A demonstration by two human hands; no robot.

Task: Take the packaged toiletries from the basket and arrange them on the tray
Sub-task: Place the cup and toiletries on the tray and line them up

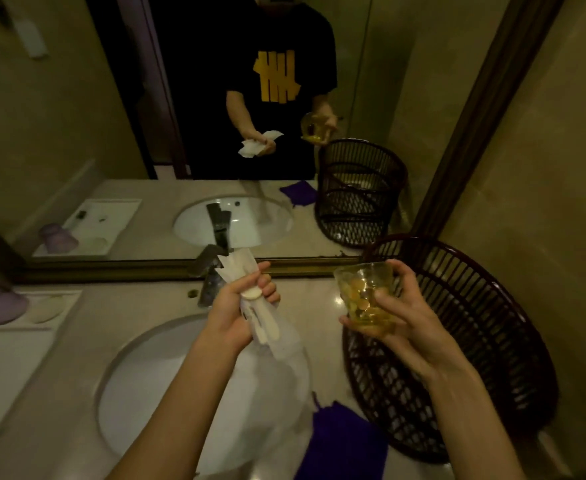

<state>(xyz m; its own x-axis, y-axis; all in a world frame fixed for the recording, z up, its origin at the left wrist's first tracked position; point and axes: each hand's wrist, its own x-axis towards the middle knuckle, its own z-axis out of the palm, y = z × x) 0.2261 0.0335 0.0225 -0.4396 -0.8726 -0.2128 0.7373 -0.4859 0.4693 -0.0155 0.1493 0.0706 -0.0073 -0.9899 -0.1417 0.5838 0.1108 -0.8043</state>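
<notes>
My left hand (236,306) grips a bundle of white packaged toiletries (267,327) above the sink, their wrappers sticking out above and below the fist. My right hand (399,313) holds a clear yellow-tinted glass (364,292) by its side, just left of the dark wicker basket (485,341). The basket lies tipped on the counter at the right, its opening toward me. A white tray (17,358) sits at the far left of the counter, with an upturned purple cup (4,304) and a pale oval item (47,311) at its far end.
A round white sink (139,393) lies below my left arm, with a metal faucet (208,271) behind it. A purple cloth (343,441) rests on the counter near the front. A large mirror (76,133) spans the back wall and reflects the scene.
</notes>
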